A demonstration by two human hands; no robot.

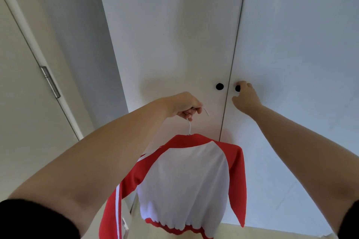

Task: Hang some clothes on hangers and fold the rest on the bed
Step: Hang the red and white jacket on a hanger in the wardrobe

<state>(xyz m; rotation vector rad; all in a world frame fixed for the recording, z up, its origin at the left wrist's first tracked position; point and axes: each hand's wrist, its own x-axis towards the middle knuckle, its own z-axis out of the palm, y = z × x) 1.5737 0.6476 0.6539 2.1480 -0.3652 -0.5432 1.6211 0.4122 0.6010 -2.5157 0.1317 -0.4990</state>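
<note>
A red and white jacket (186,184) hangs on a white hanger (188,127) in front of a white wardrobe. My left hand (184,105) grips the hanger's hook and holds the jacket up at the left door (165,44). My right hand (245,97) reaches to the black knob (237,88) of the right door (301,54), with its fingers curled round it and covering part of it. Both doors look closed, with a thin seam between them.
A second black knob (219,86) sits on the left wardrobe door, just left of the seam. A white room door with a metal hinge (50,81) stands at the far left. A strip of pale floor (272,232) shows at the bottom.
</note>
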